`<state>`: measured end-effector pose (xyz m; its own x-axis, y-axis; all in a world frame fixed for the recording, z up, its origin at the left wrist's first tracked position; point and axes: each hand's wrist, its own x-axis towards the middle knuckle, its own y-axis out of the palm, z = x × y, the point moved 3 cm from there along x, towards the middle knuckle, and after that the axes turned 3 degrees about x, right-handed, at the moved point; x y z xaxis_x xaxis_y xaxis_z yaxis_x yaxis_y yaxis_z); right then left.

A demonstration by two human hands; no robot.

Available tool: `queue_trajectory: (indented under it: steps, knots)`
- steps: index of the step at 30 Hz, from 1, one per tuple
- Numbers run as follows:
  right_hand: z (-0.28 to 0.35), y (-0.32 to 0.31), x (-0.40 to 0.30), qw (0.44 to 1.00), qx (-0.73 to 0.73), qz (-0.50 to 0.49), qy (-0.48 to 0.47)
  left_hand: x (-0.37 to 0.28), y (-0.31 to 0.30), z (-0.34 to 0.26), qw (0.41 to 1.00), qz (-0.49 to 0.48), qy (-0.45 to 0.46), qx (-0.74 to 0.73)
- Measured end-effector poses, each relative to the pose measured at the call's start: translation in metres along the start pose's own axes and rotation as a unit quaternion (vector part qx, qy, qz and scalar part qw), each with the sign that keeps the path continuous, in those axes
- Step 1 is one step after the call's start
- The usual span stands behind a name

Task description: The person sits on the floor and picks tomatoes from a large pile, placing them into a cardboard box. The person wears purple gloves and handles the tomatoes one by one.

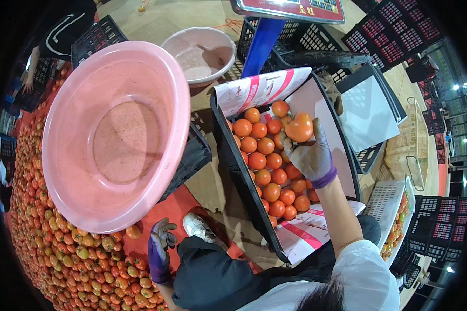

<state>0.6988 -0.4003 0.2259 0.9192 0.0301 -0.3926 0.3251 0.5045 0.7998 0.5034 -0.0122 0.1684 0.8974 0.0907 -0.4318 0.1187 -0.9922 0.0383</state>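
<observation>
My right hand [309, 155], in a grey and purple work glove, holds a large orange-red tomato [299, 127] above a black plastic crate [233, 167]. Rows of red tomatoes [271, 192] lie in this crate, which is lined with printed paper [253, 92]. My left hand [162, 241], gloved the same way, hangs beside my knee with its fingers apart and holds nothing. Near it is the edge of a great heap of tomatoes [89, 268] in red and greenish orange. Tilted above that heap, a big pink plastic basin [126, 142] holds no tomatoes.
A smaller pale basin [202, 52] stands behind. A weighing scale [295, 9] on a blue post [262, 48] rises beyond the crate. White sheets [367, 112] lie at the right, near a white basket of tomatoes [389, 214]. Another person's arm [32, 72] shows at the far left.
</observation>
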Motion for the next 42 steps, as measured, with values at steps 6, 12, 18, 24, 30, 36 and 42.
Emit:
queue_trajectory:
  steps: [6, 12, 18, 24, 30, 36, 42]
  knots:
    - [0.003, 0.005, 0.001, 0.988, 0.117, -0.013, 0.100, 0.007, 0.004, 0.003, 1.000, -0.016, -0.014, 0.022]
    - [0.020, -0.006, 0.008, 0.976, 0.150, 0.025, 0.153, 0.015, 0.014, 0.009, 0.999, 0.005, -0.031, 0.014]
    - [0.020, -0.035, 0.040, 0.999, -0.040, -0.002, 0.020, 0.015, 0.017, 0.017, 0.999, 0.010, -0.040, 0.005]
    - [0.023, -0.098, 0.136, 0.643, -0.700, -0.099, -0.296, 0.018, 0.028, 0.028, 0.998, 0.042, -0.040, 0.013]
    - [-0.019, -0.110, 0.178, 0.581, -0.776, -0.052, -0.239, 0.014, 0.028, 0.017, 0.998, 0.033, -0.060, 0.001]
    - [-0.013, -0.107, 0.202, 0.441, -0.867, 0.028, -0.229, 0.010, 0.022, 0.019, 0.999, 0.015, -0.045, 0.019]
    - [-0.012, -0.116, 0.199, 0.400, -0.880, 0.035, -0.255, 0.006, 0.026, 0.004, 0.999, 0.017, -0.044, 0.026]
